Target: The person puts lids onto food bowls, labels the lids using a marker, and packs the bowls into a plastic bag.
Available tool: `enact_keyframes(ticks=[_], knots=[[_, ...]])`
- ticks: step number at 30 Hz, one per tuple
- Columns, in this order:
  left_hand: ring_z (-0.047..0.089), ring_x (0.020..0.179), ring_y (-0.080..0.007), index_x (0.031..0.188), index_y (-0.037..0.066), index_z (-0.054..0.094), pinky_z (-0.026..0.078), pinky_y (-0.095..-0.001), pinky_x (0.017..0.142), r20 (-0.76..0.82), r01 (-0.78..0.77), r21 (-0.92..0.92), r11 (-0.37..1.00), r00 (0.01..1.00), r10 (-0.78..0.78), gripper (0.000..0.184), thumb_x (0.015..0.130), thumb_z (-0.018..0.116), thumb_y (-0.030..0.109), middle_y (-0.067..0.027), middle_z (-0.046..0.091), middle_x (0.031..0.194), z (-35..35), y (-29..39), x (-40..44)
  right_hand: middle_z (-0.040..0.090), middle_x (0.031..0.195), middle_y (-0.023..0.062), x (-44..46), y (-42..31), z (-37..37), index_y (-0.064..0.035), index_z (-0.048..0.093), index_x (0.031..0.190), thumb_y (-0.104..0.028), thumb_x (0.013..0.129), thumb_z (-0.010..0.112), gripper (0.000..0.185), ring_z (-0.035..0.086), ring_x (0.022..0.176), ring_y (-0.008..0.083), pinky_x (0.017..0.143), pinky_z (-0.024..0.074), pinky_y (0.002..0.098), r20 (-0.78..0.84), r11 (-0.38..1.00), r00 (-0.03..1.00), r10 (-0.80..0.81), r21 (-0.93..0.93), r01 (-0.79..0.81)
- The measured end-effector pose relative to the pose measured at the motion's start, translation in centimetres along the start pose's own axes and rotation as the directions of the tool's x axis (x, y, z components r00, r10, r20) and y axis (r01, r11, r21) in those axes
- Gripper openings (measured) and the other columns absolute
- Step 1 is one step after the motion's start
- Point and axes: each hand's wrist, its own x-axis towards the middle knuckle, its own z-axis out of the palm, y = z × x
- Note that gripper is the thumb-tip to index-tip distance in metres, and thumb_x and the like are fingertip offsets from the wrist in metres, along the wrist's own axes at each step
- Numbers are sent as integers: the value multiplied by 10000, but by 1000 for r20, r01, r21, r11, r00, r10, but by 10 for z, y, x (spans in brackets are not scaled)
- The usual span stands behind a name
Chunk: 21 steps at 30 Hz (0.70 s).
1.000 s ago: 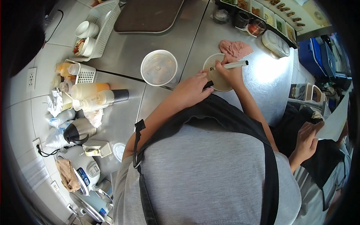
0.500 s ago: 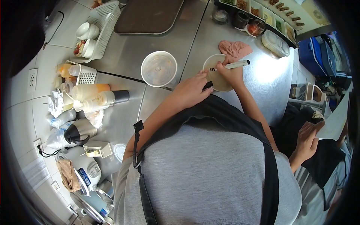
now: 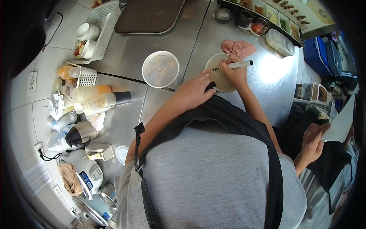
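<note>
With its tip on the lid, a white marker (image 3: 241, 64) is gripped in my right hand (image 3: 234, 72). The lid covers a round container (image 3: 224, 86) and carries a few black handwritten letters. My left hand (image 3: 195, 89) rests against the near left side of that container, and a black marker cap (image 3: 210, 86) sticks out between its fingers. To the left stands a second round tub (image 3: 160, 69) with a clear lid; its contents are blurred. A crumpled pink cloth (image 3: 239, 48) lies just beyond my right hand.
A brown tray (image 3: 146, 17) lies at the back. Squeeze bottles (image 3: 91, 93) and a white basket (image 3: 100, 34) with bowls line the left. Ingredient containers (image 3: 272, 16) and a lidded plastic box (image 3: 280, 42) sit back right. At right, another person's hand (image 3: 313, 143) holds a paper.
The lettering on the lid has grown by a stroke or so as the marker shifted slightly. The left hand stays in place on the container.
</note>
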Motion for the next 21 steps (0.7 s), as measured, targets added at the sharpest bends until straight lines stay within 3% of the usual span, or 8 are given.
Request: enact_keyframes(ticks=[5, 8, 17, 21], knots=[[354, 1312, -316, 1212, -95, 473, 324, -374, 1057, -25, 2, -31, 1000, 1000, -3, 517, 917, 485, 330, -219, 371, 1403, -1, 2, -1, 443, 511, 43, -2, 1, -2, -25, 440, 583, -96, 712, 646, 253, 398, 486, 109, 470, 341, 304, 16, 999, 999, -34, -14, 34], [379, 1297, -318, 1133, -105, 530, 344, -377, 1048, -86, -22, -61, 998, 996, 17, 481, 891, 510, 309, -241, 399, 1376, 1, 2, 0, 414, 530, 4, -2, -4, -3, -49, 408, 593, -88, 733, 642, 275, 381, 525, 76, 491, 330, 273, -80, 998, 997, -2, 66, 8], [388, 1289, -330, 1106, -105, 543, 336, -376, 1053, -83, -27, -49, 998, 996, 23, 465, 888, 518, 306, -253, 410, 1362, -1, 4, -2, 422, 529, 4, -2, 10, -2, -44, 415, 596, -79, 733, 634, 261, 396, 529, 71, 485, 337, 270, 19, 999, 999, -47, 27, 46], [393, 1284, -337, 1101, -106, 544, 336, -378, 1054, -86, -30, -61, 998, 996, 25, 461, 888, 518, 302, -259, 406, 1363, 0, 3, -1, 421, 532, 3, -1, -1, -1, -47, 411, 601, -84, 734, 633, 261, 409, 537, 69, 493, 348, 264, -53, 999, 999, 7, 45, -4]])
